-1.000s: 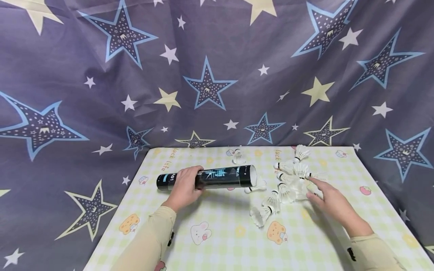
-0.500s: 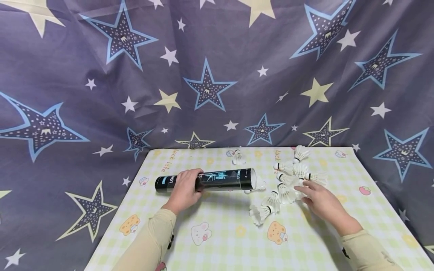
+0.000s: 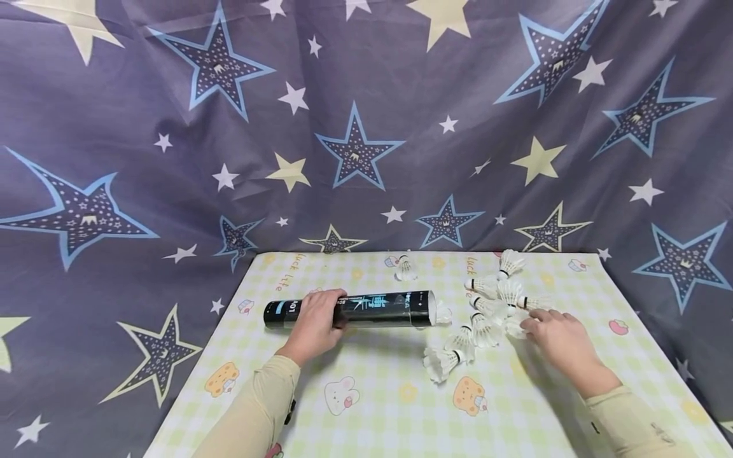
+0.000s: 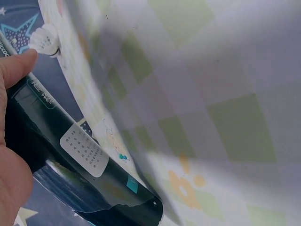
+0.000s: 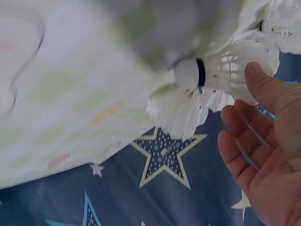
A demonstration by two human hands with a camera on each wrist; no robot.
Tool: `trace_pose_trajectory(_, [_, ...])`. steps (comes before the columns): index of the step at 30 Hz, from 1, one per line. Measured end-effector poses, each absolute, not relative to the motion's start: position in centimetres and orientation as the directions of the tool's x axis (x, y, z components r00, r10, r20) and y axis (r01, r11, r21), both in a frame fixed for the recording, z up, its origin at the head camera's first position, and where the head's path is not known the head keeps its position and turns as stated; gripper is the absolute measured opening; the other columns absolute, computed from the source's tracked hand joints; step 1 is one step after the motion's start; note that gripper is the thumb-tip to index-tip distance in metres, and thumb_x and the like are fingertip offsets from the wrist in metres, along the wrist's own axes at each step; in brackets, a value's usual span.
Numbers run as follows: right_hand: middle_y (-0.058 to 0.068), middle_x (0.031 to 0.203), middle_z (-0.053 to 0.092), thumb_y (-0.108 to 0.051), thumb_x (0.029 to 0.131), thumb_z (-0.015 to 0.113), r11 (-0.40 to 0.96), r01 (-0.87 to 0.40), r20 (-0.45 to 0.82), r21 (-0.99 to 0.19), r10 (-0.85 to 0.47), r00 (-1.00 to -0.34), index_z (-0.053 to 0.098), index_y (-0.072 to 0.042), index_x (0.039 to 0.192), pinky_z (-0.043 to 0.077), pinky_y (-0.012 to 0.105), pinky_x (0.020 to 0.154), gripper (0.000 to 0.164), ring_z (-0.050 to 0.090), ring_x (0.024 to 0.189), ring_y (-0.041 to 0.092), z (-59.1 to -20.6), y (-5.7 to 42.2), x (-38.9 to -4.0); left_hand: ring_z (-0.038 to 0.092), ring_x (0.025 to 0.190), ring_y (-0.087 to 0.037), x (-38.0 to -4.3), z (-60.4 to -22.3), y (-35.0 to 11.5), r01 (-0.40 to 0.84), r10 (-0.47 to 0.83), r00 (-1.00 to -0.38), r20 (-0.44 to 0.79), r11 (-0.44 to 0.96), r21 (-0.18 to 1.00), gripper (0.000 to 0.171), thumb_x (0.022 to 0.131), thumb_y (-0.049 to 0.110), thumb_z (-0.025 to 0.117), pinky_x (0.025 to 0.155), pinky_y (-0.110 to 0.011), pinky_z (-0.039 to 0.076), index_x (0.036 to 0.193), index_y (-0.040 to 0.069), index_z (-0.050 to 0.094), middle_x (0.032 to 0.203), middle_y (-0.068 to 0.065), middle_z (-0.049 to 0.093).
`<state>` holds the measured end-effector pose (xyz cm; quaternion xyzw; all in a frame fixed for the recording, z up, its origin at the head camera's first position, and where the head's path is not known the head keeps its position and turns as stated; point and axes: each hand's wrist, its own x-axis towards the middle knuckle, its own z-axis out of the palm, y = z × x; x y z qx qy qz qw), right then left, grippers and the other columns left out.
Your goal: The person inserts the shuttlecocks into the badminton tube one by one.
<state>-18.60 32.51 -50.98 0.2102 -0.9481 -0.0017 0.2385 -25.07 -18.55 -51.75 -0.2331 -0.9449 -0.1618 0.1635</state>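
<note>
My left hand [image 3: 312, 321] grips a black shuttlecock tube [image 3: 383, 308] round its left half, holding it level with its mouth to the right. In the left wrist view, the tube [image 4: 113, 188] slants across below my thumb. My right hand [image 3: 564, 343] is at the right side of the shuttlecock cluster [image 3: 487, 327]. Seen from the right wrist, its thumb [image 5: 258, 75] lies on the feather skirt of a white shuttlecock [image 5: 223, 73] with a black band, pinching it against fingers partly hidden behind.
Another shuttlecock [image 3: 442, 313] shows just beyond the tube's mouth, partly hidden by it. One more shuttlecock [image 3: 405, 268] stands near the back edge. The checked tablecloth [image 3: 378, 432] meets a star-patterned curtain [image 3: 366, 83] at the back.
My right hand first shifted left over the cluster, then back slightly right, its fingers closing at a shuttlecock. The left hand keeps its grip on the tube, which has barely moved.
</note>
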Motion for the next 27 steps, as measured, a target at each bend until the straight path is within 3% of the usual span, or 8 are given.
trace_pose_trajectory(4, [0.005, 0.09, 0.075, -0.01, 0.075, 0.086, 0.919, -0.382, 0.485, 0.099, -0.38, -0.788, 0.076, -0.017, 0.083, 0.056, 0.048, 0.061, 0.015, 0.068, 0.076, 0.032, -50.2, 33.9, -18.3, 0.061, 0.135, -0.03, -25.0, -51.8, -18.5, 0.494, 0.387, -0.835, 0.392, 0.84, 0.224, 0.077, 0.078, 0.014, 0.092, 0.124, -0.057, 0.037, 0.146, 0.011, 0.054, 0.142, -0.01, 0.067])
trace_pose_trajectory(8, [0.004, 0.084, 0.076, -0.012, 0.08, 0.086, 0.941, -0.338, 0.44, 0.005, -0.306, -0.844, 0.078, -0.015, 0.084, 0.057, 0.052, 0.058, 0.009, 0.072, 0.075, 0.033, -49.2, 35.0, -18.0, 0.061, 0.135, -0.03, -25.0, -51.8, -18.5, 0.488, 0.383, -0.839, 0.387, 0.844, 0.221, 0.078, 0.078, 0.015, 0.093, 0.124, -0.056, 0.036, 0.146, 0.01, 0.055, 0.142, -0.009, 0.067])
trace_pose_trajectory(13, [0.013, 0.095, 0.082, -0.022, 0.093, 0.081, 0.953, -0.191, 0.3, -0.235, -0.116, -0.947, 0.084, -0.012, 0.1, 0.058, 0.055, 0.062, 0.012, 0.077, 0.08, 0.036, -48.0, 36.1, -17.6, 0.06, 0.136, -0.03, -24.9, -51.7, -18.5, 0.473, 0.377, -0.854, 0.358, 0.85, 0.233, 0.078, 0.08, 0.017, 0.092, 0.124, -0.056, 0.036, 0.148, 0.01, 0.054, 0.143, -0.009, 0.066])
trace_pose_trajectory(17, [0.008, 0.092, 0.083, -0.031, 0.099, 0.078, 0.868, -0.072, 0.262, -0.491, 0.068, -0.963, 0.083, -0.008, 0.108, 0.057, 0.036, 0.065, 0.026, 0.074, 0.077, 0.015, -47.6, 36.4, -17.6, 0.06, 0.135, -0.031, -24.8, -51.7, -18.5, 0.471, 0.376, -0.854, 0.359, 0.851, 0.231, 0.078, 0.08, 0.017, 0.093, 0.123, -0.057, 0.037, 0.147, 0.011, 0.054, 0.142, -0.01, 0.066])
trace_pose_trajectory(19, [-0.006, 0.087, 0.082, -0.034, 0.101, 0.076, 0.737, -0.042, 0.221, -0.675, 0.148, -0.964, 0.083, -0.007, 0.109, 0.057, 0.025, 0.066, 0.028, 0.071, 0.076, 0.002, -47.7, 36.3, -17.8, 0.06, 0.135, -0.031, -24.8, -51.7, -18.5, 0.474, 0.375, -0.851, 0.367, 0.85, 0.23, 0.078, 0.079, 0.016, 0.093, 0.123, -0.057, 0.037, 0.146, 0.011, 0.054, 0.142, -0.01, 0.066])
trace_pose_trajectory(22, [-0.021, 0.085, 0.078, -0.029, 0.104, 0.072, 0.33, -0.019, 0.091, -0.944, 0.202, -0.975, 0.083, -0.016, 0.106, 0.057, 0.016, 0.067, 0.017, 0.069, 0.075, -0.007, -47.7, 35.7, -18.1, 0.061, 0.135, -0.031, -24.8, -51.8, -18.4, 0.476, 0.376, -0.849, 0.371, 0.849, 0.227, 0.078, 0.079, 0.016, 0.094, 0.123, -0.056, 0.037, 0.146, 0.01, 0.054, 0.142, -0.01, 0.067])
trace_pose_trajectory(25, [-0.018, 0.088, 0.08, -0.018, 0.105, 0.069, -0.097, -0.005, -0.013, -0.995, 0.182, -0.983, 0.082, -0.026, 0.098, 0.06, 0.018, 0.069, 0.016, 0.074, 0.078, -0.001, -47.7, 34.6, -18.4, 0.061, 0.135, -0.031, -24.9, -51.8, -18.3, 0.477, 0.38, -0.85, 0.364, 0.849, 0.226, 0.078, 0.079, 0.017, 0.094, 0.123, -0.055, 0.037, 0.146, 0.01, 0.055, 0.142, -0.01, 0.067])
trace_pose_trajectory(27, [-0.013, 0.089, 0.082, -0.014, 0.106, 0.067, -0.244, 0.007, -0.046, -0.97, 0.152, -0.987, 0.082, -0.026, 0.096, 0.06, 0.018, 0.069, 0.022, 0.075, 0.078, 0.001, -47.6, 33.6, -18.5, 0.061, 0.135, -0.031, -24.9, -51.8, -18.2, 0.474, 0.38, -0.854, 0.356, 0.85, 0.23, 0.078, 0.08, 0.018, 0.094, 0.123, -0.055, 0.037, 0.146, 0.01, 0.054, 0.142, -0.009, 0.067])
